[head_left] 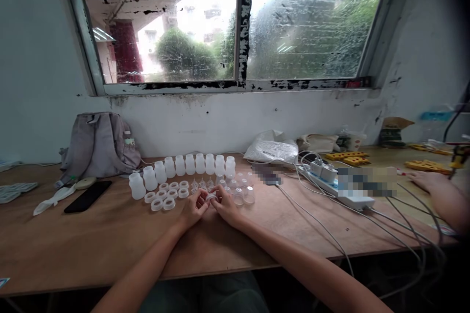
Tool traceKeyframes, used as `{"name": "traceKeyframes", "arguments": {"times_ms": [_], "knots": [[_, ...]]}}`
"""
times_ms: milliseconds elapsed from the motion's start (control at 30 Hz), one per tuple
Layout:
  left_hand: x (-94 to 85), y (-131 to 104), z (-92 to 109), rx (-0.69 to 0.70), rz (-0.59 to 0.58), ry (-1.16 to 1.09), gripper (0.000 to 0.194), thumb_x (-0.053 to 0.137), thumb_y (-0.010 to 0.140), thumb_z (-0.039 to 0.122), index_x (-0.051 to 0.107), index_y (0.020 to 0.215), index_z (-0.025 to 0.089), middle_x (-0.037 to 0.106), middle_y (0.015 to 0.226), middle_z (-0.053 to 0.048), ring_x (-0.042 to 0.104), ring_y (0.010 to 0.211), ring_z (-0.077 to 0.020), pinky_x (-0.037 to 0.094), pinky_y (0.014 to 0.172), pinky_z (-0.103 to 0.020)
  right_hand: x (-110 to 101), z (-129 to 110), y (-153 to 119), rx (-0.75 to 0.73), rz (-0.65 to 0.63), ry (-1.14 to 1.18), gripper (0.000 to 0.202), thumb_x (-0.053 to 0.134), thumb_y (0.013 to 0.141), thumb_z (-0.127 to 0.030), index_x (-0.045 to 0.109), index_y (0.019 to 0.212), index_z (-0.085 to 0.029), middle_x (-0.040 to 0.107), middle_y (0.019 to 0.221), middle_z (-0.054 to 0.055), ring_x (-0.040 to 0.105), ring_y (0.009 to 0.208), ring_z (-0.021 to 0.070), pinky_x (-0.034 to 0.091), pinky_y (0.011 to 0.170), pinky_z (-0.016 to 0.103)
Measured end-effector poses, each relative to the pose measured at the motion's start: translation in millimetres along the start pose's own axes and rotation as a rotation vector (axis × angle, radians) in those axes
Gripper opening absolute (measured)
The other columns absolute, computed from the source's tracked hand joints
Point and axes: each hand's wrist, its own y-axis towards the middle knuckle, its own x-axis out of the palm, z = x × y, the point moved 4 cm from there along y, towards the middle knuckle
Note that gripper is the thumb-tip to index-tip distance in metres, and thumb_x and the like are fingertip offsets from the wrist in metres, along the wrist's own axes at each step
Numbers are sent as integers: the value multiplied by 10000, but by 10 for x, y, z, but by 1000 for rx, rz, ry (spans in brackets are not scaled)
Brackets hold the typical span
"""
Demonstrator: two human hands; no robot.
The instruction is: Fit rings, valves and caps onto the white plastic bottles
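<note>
My left hand (196, 205) and my right hand (223, 204) meet at the middle of the table, fingers closed around a small white ring (210, 196). Left of my hands lie several white rings (169, 204) in rows. Behind them stands a curved row of frosted white bottles (160, 172). Clear pointed nipple-like pieces (195, 185) sit just beyond my fingers, partly hidden by them. To the right of my right hand are several clear domed caps (249, 195).
A grey backpack (96, 146), black phone (88, 196) and white spoon-shaped item (55, 200) lie left. Right are a plastic bag (272, 149), a white power strip (352, 199) with trailing cables, yellow tools (426, 166) and another person's hand (422, 180).
</note>
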Motion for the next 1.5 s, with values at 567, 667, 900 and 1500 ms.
{"name": "traceKeyframes", "arguments": {"times_ms": [567,667,900,1500], "knots": [[3,-38,41,91,19,166,157,502,688,160,478,840,185,482,605,49,458,517,-77,380,512,-195,40,19,12,61,-17,-42,209,428,609,-95,487,789,-186,353,512,-79,365,493,94,278,478,198],[7,-32,56,100,23,177,155,502,718,191,488,872,182,507,635,37,472,519,-76,395,514,-196,37,56,34,45,-8,-56,184,434,625,-120,489,786,-189,365,515,-75,373,492,100,287,478,202],[-34,-10,107,138,52,170,201,408,827,301,517,951,187,574,811,-22,534,643,-108,433,561,-221,43,30,38,-13,-39,-35,294,366,665,-87,514,891,-203,510,614,-28,485,585,130,372,570,231],[-1585,-373,-704,-525,1429,577,610,592,624,329,319,1142,157,362,1210,-156,335,1122,-324,318,867,-483,38,-1,8,-69,21,-124,364,377,639,-42,485,960,-177,559,972,74,514,945,181,403,838,340]]}}
